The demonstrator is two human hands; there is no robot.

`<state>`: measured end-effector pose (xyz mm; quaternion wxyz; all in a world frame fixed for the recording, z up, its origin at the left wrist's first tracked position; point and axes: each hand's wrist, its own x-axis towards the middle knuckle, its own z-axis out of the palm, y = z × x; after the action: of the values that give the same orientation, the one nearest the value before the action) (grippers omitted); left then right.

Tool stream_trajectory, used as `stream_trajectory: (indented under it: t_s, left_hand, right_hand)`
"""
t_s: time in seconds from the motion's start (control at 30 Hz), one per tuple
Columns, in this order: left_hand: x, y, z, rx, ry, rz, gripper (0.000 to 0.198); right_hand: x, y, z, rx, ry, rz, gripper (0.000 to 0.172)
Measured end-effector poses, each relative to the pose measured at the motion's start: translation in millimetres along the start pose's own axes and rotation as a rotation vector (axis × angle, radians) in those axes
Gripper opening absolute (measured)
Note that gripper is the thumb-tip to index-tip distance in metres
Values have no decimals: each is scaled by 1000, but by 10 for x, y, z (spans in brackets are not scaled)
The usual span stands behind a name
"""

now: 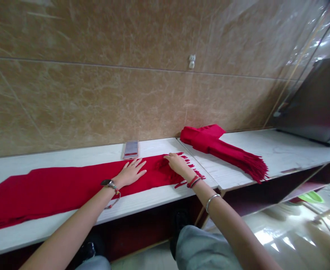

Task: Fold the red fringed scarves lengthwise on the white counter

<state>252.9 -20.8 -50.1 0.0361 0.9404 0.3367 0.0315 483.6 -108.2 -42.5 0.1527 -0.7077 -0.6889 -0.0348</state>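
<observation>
A long red scarf (58,187) lies stretched along the white counter, its fringed end toward the right. My left hand (129,173) rests flat on the scarf with its fingers spread. Close to the fringe, my right hand (179,164) is closed, its bent fingertips gripping the cloth by the far edge. The fabric bunches a little below that hand, which covers part of the end. Another red scarf (210,140) lies folded over itself farther right, its fringe hanging at the counter's front edge.
A phone (131,149) lies behind the first scarf, near the tiled wall (97,101). The white counter (156,193) has a seam between the two scarves. A dark appliance (314,101) stands at the right end. Below it, a green basin (311,197) shows near the floor.
</observation>
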Motion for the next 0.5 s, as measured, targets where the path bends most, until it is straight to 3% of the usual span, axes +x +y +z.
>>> stream_trajectory:
  t_s: [0.1,0.2,0.3,0.4,0.5]
  left_hand:
    - [-8,-39,-16,0,-42,-21,57]
    - [63,32,-130,13,-67,-9,53]
    - [227,175,-198,30,40,90,48]
    - [381,276,-125,27,114,178,48]
    - [461,273,23,8,91,190,51]
  right_hand:
    - [21,405,-129,-38,27,138,40]
    - [73,610,-276,-8,110,133,42]
    - [180,480,-309,128,166,-117,35]
    - [288,265,-220,154,24,-406,28]
    - [349,320,-147,17,-121,-460,27]
